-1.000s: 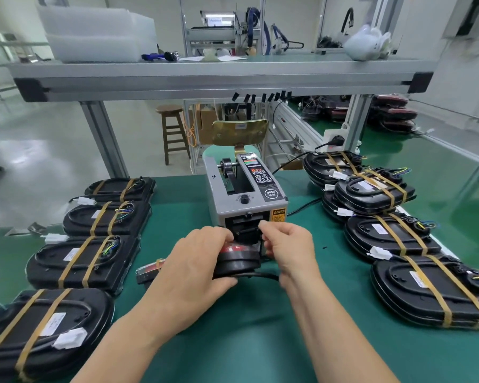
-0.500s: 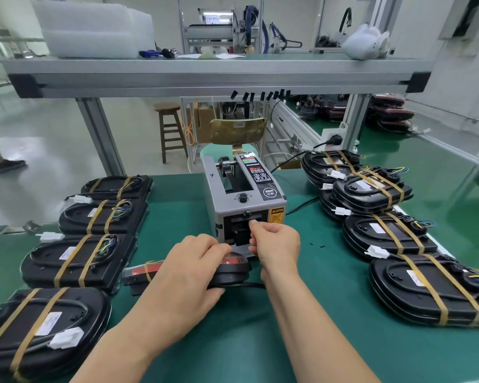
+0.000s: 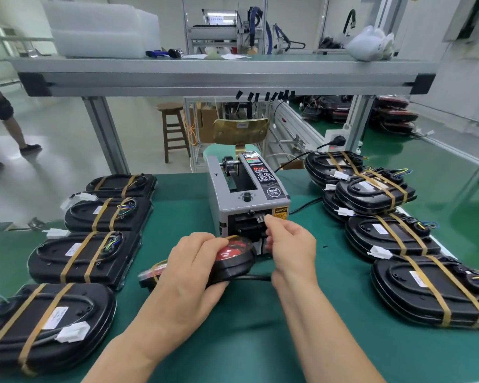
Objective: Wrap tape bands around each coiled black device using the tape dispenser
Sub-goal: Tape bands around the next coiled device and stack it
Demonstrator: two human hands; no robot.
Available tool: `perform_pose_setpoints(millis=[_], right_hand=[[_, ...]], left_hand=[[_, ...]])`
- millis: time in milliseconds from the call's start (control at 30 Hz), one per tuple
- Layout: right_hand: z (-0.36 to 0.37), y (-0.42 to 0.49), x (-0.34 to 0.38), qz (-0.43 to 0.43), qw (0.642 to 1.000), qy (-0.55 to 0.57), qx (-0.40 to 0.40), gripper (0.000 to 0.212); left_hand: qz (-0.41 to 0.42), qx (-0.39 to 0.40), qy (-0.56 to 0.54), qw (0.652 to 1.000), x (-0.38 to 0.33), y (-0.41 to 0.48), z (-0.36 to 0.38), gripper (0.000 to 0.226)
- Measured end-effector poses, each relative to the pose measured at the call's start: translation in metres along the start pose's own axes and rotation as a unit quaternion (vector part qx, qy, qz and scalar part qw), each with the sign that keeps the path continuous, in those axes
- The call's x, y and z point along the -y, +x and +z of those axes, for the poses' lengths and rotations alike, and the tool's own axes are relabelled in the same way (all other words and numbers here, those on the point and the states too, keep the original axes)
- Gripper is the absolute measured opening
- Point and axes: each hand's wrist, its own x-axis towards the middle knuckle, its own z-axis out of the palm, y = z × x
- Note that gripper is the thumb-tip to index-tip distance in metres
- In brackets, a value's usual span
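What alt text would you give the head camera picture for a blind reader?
A person's left hand grips a black device with a red face on a green table, while the right hand pinches at the outlet of a grey tape dispenser. Banded devices lie in rows on both sides.

- Tape dispenser (image 3: 246, 200): smooth grey casing that looks like painted metal, with a glossy black control panel.
- Table (image 3: 260, 341): matt green mat.
- Coiled black device (image 3: 233, 261), mid-table: black plastic with a glossy red face.
- Bundled devices (image 3: 53, 261) along the left and right edges: black plastic with a faint sheen, tan tape bands (image 3: 72, 257), white plastic connectors (image 3: 71, 331).
- Stool (image 3: 172, 128): brown wood.
- Shelf frame (image 3: 205, 81): dull aluminium.
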Motion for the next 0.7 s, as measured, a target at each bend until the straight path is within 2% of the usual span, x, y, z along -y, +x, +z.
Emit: perform_pose_setpoints(millis=[167,333,467,600,700], right_hand=[[-0.018,-0.024,0.033,-0.058,0.991,-0.022,0.121,0.020],[-0.025,-0.036,0.032,0.017,0.980,-0.055,0.191,0.016],[-0.014,-0.045,0.022,0.040,0.978,-0.016,0.202,0.006],[-0.007,-0.048,0.025,0.044,0.975,0.007,0.219,0.015],[-0.005,-0.049,0.029,0.010,0.975,0.014,0.219,0.018]], left_hand=[[-0.011,-0.059,-0.087,0.994,-0.005,-0.004,0.009,0.057],[-0.039,-0.116,-0.123,0.985,0.001,-0.015,0.016,0.060],[0.003,-0.135,-0.127,0.983,0.006,-0.017,0.013,0.057],[-0.007,-0.124,-0.128,0.984,0.010,-0.018,0.009,0.055],[-0.019,-0.115,-0.125,0.985,0.010,-0.018,0.008,0.049]])
